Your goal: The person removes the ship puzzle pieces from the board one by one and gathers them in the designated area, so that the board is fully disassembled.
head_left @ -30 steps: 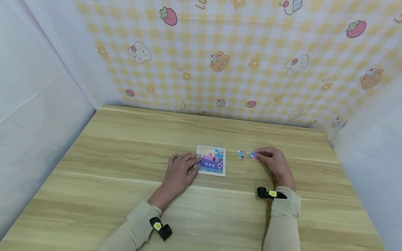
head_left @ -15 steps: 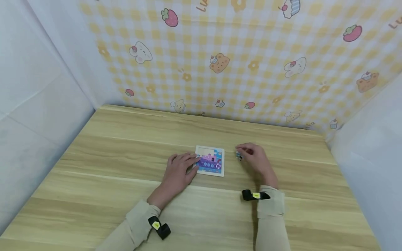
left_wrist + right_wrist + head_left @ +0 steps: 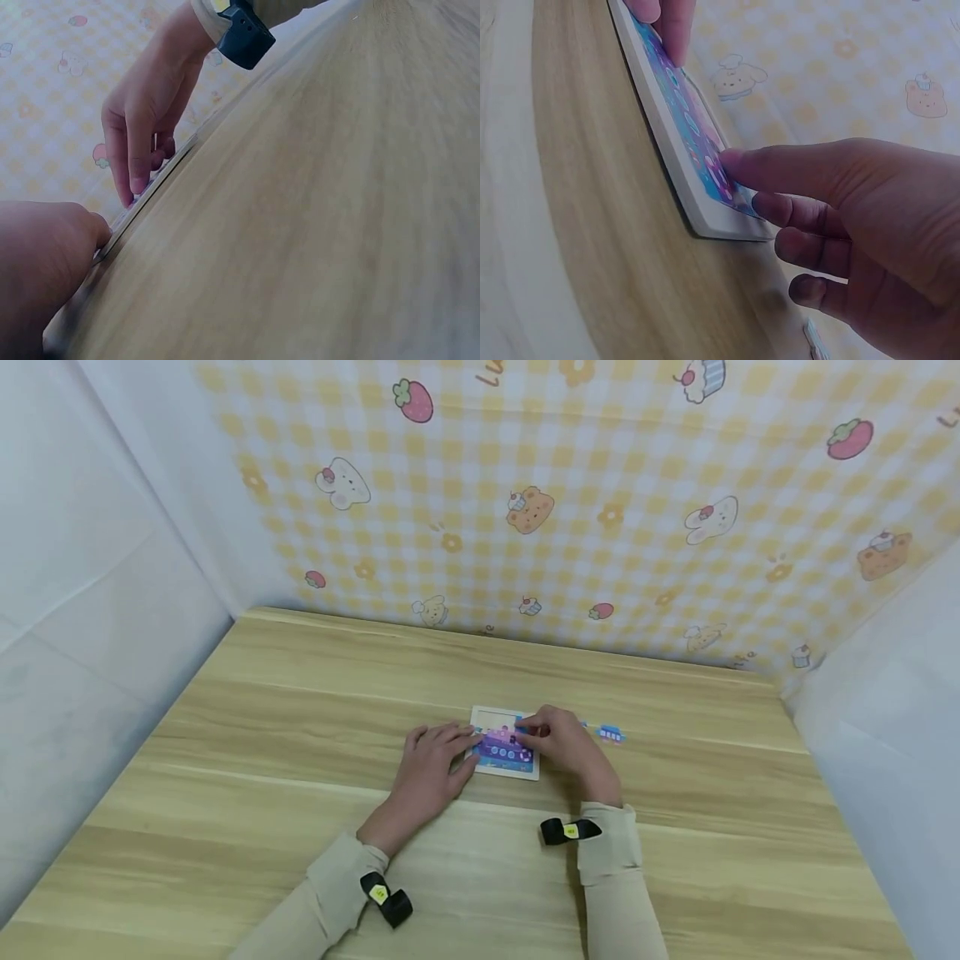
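Observation:
A small square jigsaw puzzle [image 3: 498,752] in a white frame lies on the table, showing a purple and pink ship; a cream patch is bare at its upper left. My left hand [image 3: 433,774] rests on the frame's left edge with fingers extended. My right hand [image 3: 567,745] is over the puzzle's right side. In the right wrist view the right thumb [image 3: 739,163] touches the picture and the other fingers bend beneath it; whether they pinch a piece is hidden. A loose blue and purple puzzle piece [image 3: 611,733] lies right of that hand.
A sliver of another loose puzzle piece [image 3: 583,724] shows behind the right hand. The wooden table [image 3: 315,693] meets a yellow checked cloth backdrop [image 3: 480,552] at the back. White sheets [image 3: 82,635] hang at both sides.
My right hand has moved left from the loose pieces to the puzzle's right side, uncovering the blue and purple piece. My left hand has stayed on the frame.

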Tool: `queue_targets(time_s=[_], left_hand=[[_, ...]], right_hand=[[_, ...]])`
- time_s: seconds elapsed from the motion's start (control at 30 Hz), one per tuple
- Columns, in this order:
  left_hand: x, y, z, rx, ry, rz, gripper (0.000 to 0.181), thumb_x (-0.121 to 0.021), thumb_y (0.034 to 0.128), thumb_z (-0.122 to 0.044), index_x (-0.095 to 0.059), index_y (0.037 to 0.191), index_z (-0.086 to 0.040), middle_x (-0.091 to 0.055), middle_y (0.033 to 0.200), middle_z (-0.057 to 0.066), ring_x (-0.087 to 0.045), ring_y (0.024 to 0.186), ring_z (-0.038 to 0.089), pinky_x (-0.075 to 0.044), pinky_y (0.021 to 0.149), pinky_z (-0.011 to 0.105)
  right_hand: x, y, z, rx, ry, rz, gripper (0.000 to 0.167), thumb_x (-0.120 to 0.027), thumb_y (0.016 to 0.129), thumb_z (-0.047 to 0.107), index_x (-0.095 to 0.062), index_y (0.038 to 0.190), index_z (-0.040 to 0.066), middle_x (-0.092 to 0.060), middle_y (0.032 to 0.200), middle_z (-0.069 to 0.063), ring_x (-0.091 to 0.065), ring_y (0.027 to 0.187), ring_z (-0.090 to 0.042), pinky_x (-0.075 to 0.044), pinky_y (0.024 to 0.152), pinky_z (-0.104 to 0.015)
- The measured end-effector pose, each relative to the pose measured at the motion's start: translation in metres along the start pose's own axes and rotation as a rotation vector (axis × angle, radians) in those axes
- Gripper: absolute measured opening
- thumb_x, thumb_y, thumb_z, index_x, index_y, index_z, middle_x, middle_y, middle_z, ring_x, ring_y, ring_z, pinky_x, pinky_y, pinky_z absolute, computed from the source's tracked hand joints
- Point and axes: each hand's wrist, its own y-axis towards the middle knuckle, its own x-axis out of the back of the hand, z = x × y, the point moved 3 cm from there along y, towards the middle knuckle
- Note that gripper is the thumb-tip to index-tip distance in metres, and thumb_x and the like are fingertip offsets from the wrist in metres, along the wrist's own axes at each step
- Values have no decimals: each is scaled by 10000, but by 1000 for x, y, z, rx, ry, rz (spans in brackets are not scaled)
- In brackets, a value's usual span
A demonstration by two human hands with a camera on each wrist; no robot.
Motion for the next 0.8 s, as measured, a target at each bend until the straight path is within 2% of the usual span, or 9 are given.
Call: queue_targets(time_s=[0.2, 0.4, 0.73, 0.8], left_hand=[[0, 0, -1, -5, -1, -11, 360, -579, 998, -374, -651, 1326, -244, -595, 1388, -47, -466, 1352, 226, -231, 1115, 553], [-1, 0, -1, -1, -7, -9, 358, -572, 1005, -368, -645, 1334, -250, -591, 1392, -43, -462, 1356, 231, -232, 1117, 548], [-1, 0, -1, 0, -8, -10, 353, -575, 1004, -360, -647, 1332, -252, -588, 1396, -48, -463, 1355, 225, -233, 1118, 545], [-1, 0, -2, 2, -9, -7, 353, -578, 1003, -359, -647, 1332, -250, -589, 1395, -47, -464, 1354, 224, -231, 1118, 545]], right_hand=[[-1, -1, -1, -35, 65, -33, 194, -684, 952, 176, -745, 1100, 66, -491, 1087, -93, -461, 848, -208, -422, 688, -301], [-2, -1, -1, -53, 72, -36, 168, -669, 961, 161, -728, 1081, 59, -426, 1162, -109, -446, 856, -217, -414, 696, -309], [-2, 2, 1, -9, 48, -63, 80, -694, 939, 127, -737, 995, 90, -594, 1145, -77, -496, 834, -206, -438, 701, -313], [-2, 1, -1, -17, 65, -77, 137, -703, 933, 131, -723, 1063, 92, -601, 1082, -73, -493, 808, -201, -435, 683, -309]])
